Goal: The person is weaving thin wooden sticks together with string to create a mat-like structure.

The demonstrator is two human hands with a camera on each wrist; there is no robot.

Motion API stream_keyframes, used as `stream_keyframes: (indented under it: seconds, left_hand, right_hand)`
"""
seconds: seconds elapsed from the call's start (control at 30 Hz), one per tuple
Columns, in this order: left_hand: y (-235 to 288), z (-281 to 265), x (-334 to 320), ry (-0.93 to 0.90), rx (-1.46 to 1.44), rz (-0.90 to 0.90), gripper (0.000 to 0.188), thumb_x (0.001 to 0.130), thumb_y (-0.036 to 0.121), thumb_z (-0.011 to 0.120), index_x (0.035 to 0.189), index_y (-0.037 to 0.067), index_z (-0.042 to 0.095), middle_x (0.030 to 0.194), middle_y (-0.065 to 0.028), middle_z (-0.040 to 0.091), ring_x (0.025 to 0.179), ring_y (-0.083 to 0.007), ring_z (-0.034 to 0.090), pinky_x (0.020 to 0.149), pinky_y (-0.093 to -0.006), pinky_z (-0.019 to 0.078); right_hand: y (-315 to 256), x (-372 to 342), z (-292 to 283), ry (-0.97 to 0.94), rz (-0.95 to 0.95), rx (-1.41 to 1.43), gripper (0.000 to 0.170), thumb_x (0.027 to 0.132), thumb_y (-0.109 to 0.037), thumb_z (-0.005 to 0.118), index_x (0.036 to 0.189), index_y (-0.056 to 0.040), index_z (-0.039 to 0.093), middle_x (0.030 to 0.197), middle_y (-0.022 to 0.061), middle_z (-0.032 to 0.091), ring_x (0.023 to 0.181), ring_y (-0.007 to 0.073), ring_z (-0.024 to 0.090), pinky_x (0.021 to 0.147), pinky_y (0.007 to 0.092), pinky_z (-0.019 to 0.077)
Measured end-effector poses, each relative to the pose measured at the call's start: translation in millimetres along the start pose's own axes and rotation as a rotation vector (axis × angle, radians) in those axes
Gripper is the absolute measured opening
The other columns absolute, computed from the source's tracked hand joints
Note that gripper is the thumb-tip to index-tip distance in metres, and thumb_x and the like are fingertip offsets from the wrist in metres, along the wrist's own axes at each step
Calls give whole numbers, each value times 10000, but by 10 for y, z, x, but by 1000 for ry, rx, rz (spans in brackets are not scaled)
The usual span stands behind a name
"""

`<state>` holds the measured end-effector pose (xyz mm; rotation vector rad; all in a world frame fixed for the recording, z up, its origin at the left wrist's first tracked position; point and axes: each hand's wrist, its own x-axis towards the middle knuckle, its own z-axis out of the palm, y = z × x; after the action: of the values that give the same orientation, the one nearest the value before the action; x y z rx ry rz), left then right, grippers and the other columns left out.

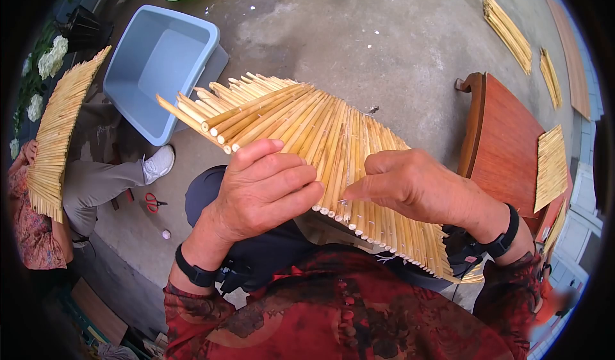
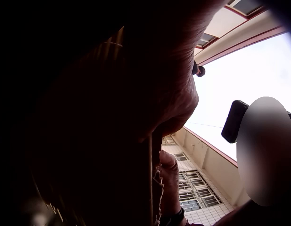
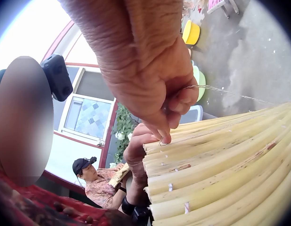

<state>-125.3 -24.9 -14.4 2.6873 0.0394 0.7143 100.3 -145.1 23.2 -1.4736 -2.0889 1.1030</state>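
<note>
A fan-shaped mat of pale stalks (image 1: 333,142), joined with thin thread, lies across the person's lap in the head view. The left hand (image 1: 266,190) grips its near edge, fingers curled over the stalks. Just right of it, the right hand (image 1: 410,184) is bent over the mat's surface. In the right wrist view that hand (image 3: 145,84) pinches a thin twisted thread (image 3: 230,92), its fingertips touching the stalk ends (image 3: 159,153). The left wrist view is mostly dark, with the left hand (image 2: 171,99) against the shadowed mat.
A blue-grey tub (image 1: 160,58) stands on the floor, red scissors (image 1: 152,202) nearer. At the left a seated person's leg (image 1: 106,184) shows beside another stalk mat (image 1: 64,129). A red-brown wooden table (image 1: 506,145) and stalk bundles (image 1: 506,30) are at the right.
</note>
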Motion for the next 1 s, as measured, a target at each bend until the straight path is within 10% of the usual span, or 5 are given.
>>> stream_keyframes:
  seconds: [0.33, 1.0]
  left_hand:
    - [-12, 43, 0, 41, -24, -13, 151, 695, 129, 704, 837, 158, 659, 861, 36, 646, 811, -138, 612, 865, -348, 428]
    - [-366, 48, 669, 25, -322, 191, 190, 657, 213, 762, 786, 111, 666, 754, -10, 637, 819, -211, 605, 906, -374, 377]
  right_hand:
    - [-137, 238, -133, -191, -157, -276, 87, 760, -125, 567, 803, -54, 590, 783, 80, 559, 809, 269, 619, 654, 381, 510]
    - [-108, -129, -591, 61, 122, -314, 225, 851, -41, 639, 1061, -113, 675, 754, 93, 588, 645, 233, 574, 616, 330, 473]
